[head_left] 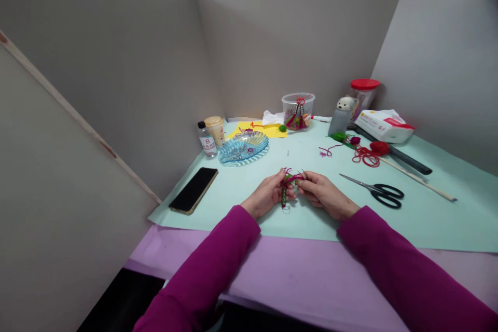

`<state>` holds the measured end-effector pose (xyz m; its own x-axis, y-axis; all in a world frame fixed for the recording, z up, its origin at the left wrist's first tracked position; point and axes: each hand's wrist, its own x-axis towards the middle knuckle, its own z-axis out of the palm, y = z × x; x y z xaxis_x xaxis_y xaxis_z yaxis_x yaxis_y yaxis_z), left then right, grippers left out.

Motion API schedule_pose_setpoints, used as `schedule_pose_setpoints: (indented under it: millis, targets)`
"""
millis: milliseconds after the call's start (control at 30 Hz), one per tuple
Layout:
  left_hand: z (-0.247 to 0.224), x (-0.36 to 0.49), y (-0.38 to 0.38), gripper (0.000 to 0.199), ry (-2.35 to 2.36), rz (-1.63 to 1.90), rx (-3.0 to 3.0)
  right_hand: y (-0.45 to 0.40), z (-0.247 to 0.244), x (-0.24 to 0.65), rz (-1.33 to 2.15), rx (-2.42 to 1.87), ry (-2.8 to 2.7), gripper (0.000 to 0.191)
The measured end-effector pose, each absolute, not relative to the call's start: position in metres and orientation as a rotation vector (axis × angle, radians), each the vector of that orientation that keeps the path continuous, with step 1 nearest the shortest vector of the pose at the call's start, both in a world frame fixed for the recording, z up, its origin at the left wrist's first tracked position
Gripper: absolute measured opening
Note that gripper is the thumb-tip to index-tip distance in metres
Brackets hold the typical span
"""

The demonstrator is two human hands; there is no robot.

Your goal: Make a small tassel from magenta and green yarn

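Above the front middle of the table, my left hand (270, 190) is closed on a small braided cord (284, 196) in green and dark red. The cord hangs down from the fingers, with a thin loop at its lower end. My right hand (322, 193) is closed too, pinching the magenta yarn strands (294, 178) that come out of the cord's top. Thin dark strand ends stick up between the two hands. Fingers hide part of the braid. To the right of my right hand lie scissors (377, 191) with black handles.
A phone (194, 190) lies left. Behind it are a small bottle (207, 140), a cup (216, 129) and a blue glass dish (225, 158) of beads. A clear tub (288, 106) stands at the back. Red yarn (365, 156), a stick (420, 180) and a tissue pack (383, 123) lie right.
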<state>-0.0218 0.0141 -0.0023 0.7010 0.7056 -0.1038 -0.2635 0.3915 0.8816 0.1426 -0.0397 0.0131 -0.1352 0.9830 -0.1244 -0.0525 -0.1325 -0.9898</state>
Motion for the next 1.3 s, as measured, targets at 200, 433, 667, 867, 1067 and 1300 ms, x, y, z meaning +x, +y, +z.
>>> schedule_pose_setpoints:
  millis: [200, 433, 667, 867, 1067, 1300]
  targets:
    - [-0.0034, -0.0219, 0.0156, 0.05, 0.54, 0.638, 0.944, -0.0392, 0.0115, 0.1468, 1.424, -1.208, -1.184, 0.025]
    - [-0.0023, -0.0204, 0.0099, 0.034, 0.597, 0.705, 1.079, -0.0387, 0.0111, 0.1458, 1.463, -1.197, -1.234, 0.028]
    - [-0.0026, -0.0186, 0.0076, 0.018, 0.601, 0.764, 0.955, -0.0371, 0.0061, 0.1495, 1.458, -1.173, -1.216, 0.031]
    - [-0.0002, -0.0184, 0.009, 0.006, 0.638, 0.869, 0.84, -0.0372, 0.0066, 0.1489, 1.442, -1.202, -1.214, 0.033]
    - [0.0015, -0.0218, 0.0137, 0.003, 0.562, 0.838, 0.677, -0.0384, 0.0081, 0.1471, 1.438, -1.231, -1.216, 0.031]
    - [-0.0002, -0.0137, 0.0078, 0.031, 0.643, 0.873, 0.891, -0.0387, 0.0086, 0.1434, 1.368, -1.245, -1.215, 0.028]
